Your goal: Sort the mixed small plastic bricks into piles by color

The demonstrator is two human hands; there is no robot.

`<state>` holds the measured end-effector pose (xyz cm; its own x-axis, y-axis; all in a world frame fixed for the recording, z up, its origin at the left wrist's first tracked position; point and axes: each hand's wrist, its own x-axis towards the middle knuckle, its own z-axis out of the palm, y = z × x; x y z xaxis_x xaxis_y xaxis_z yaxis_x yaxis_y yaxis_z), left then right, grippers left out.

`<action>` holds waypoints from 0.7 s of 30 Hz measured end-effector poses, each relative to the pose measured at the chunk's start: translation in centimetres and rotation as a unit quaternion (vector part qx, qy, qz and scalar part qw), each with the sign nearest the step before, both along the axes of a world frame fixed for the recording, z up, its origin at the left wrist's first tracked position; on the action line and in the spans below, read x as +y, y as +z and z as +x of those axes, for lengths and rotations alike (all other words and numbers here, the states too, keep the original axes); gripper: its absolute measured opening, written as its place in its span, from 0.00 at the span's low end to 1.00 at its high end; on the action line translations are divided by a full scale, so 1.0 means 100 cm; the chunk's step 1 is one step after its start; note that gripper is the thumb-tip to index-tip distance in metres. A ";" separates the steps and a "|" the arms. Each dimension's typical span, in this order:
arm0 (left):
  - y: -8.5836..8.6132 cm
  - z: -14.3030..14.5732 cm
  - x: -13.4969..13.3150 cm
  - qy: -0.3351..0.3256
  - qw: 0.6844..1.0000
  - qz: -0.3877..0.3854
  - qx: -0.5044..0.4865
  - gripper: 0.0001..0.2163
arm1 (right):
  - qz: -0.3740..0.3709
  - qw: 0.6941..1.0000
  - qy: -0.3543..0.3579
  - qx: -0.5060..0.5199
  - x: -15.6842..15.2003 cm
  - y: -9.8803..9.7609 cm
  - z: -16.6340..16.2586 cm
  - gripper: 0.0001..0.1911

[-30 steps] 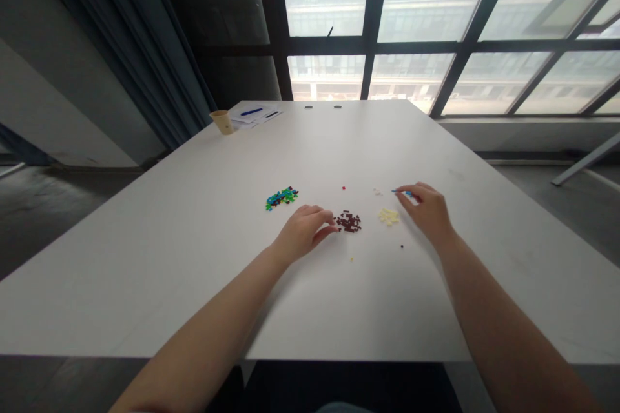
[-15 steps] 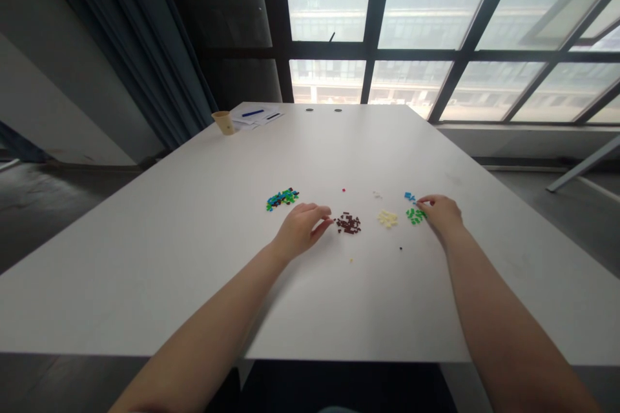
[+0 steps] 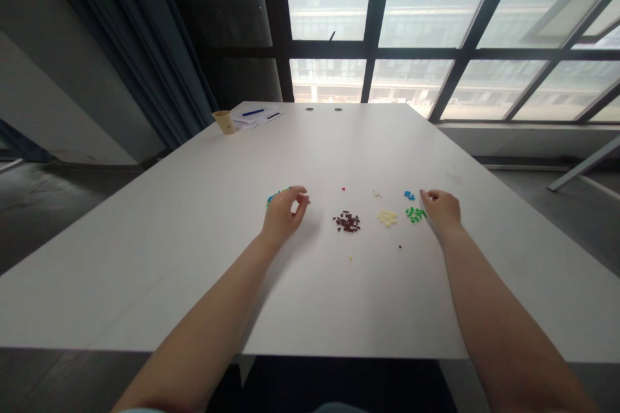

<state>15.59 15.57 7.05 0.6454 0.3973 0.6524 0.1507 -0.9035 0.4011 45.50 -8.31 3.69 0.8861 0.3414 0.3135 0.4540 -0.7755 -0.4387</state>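
Observation:
My left hand (image 3: 285, 211) hovers over the near right side of a mixed pile of small coloured toy bricks (image 3: 276, 196), hiding most of it. Its thumb and fingers curve with a gap between them, and nothing shows in them. Just right of the small group of blue bricks (image 3: 409, 195) is my right hand (image 3: 442, 208), fingers closed together at the tips. Whether they hold a piece is too small to tell. Green bricks (image 3: 415, 215) lie below its fingertips. Between the hands are dark brown bricks (image 3: 347, 222) and pale yellow bricks (image 3: 387, 217).
Single pieces lie apart on the white table (image 3: 339, 148): a red brick (image 3: 343, 189), a black piece (image 3: 400, 246) and a yellow piece (image 3: 351, 259). A few white bricks (image 3: 376, 193) lie behind the pale yellow ones. A paper cup (image 3: 224, 122) and papers (image 3: 252, 121) with pens stand far left.
My left hand has moved left and away from the brown bricks to the mixed pile. My right hand has shifted slightly up from the blue and green bricks.

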 end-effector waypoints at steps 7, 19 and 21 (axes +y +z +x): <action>-0.009 -0.025 0.067 0.211 0.959 -0.057 0.182 0.10 | 0.092 0.990 0.106 -0.031 0.002 0.035 -0.043 0.21; -0.033 -0.007 0.061 0.147 0.964 0.017 0.222 0.08 | 0.051 0.968 0.242 -0.043 0.021 0.030 -0.067 0.21; -0.034 -0.006 0.061 0.144 0.966 0.017 0.213 0.07 | 0.049 0.968 0.241 -0.042 0.021 0.030 -0.067 0.21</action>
